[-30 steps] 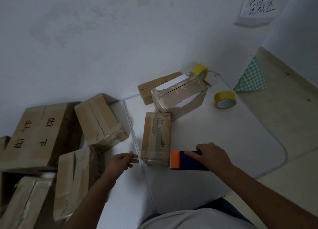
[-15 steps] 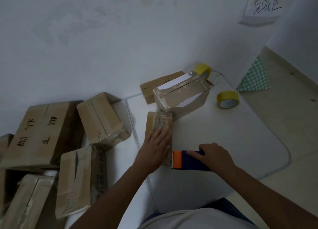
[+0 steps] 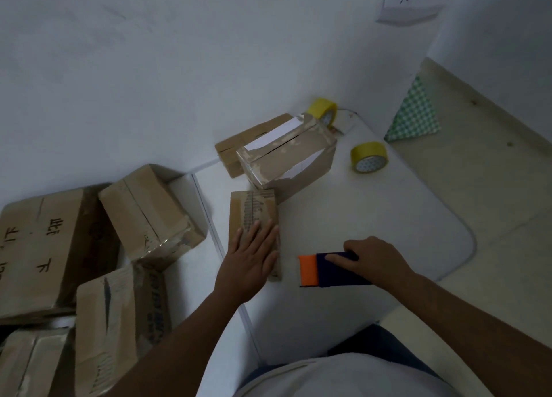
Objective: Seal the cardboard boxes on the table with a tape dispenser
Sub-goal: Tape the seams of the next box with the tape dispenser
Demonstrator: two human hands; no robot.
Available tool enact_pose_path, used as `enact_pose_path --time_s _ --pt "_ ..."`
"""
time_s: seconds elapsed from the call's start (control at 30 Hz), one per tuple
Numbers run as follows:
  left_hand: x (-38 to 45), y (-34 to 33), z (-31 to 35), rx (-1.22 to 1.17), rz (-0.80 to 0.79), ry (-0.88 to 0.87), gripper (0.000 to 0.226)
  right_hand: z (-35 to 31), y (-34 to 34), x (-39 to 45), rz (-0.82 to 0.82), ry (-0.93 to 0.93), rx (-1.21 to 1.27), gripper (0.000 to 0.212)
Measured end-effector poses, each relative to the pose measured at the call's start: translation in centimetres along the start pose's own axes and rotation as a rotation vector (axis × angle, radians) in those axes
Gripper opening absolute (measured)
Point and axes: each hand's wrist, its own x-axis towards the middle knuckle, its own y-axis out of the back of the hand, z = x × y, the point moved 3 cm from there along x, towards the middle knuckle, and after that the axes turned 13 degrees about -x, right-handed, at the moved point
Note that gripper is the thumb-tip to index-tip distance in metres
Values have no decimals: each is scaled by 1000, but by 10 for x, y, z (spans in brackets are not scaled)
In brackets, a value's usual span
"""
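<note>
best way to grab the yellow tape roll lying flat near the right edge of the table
Grip the yellow tape roll from above, thumb in its open core and fingers on the outer wall. It lies flat, hole up, apart from the boxes, so no side is blocked.

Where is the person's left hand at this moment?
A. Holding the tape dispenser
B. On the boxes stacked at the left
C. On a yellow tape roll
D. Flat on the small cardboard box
D: the left hand lies flat, fingers straight, on the small cardboard box.
</note>
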Motion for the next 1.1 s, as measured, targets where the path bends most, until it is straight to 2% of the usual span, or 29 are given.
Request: enact_pose_path --time_s 0.3,0.43,0.53,0.6,0.67,0.77,0.97,1.1 --pt "-2 2 2 -38 -43 35 59 5 5 -2 -6 -5 -69 57" --pt "0 13 15 -36 -1 51 61 -2 15 7 -6 -27 -135 58" --pt "5 19 29 59 68 -160 33 -10 22 12 -43 -39 -145 61" --pt "3 16 26 -35 115 -173 17 -17 25 13 -61 -22 -138 57" --pt "-2 11 22 -188 163 -89 23 -20 26 12 -57 -24 -135 50" --pt "-5 6 23 -252 256 -36 33 -24 26 10 -27 -37 -177 45" --pt "-5 -1 21 -229 269 26 31 -41 23 18 45 -23 -289 52" --pt "-3 0 23 -222 277 23 34 -43 13 24 12 -46 -284 49"
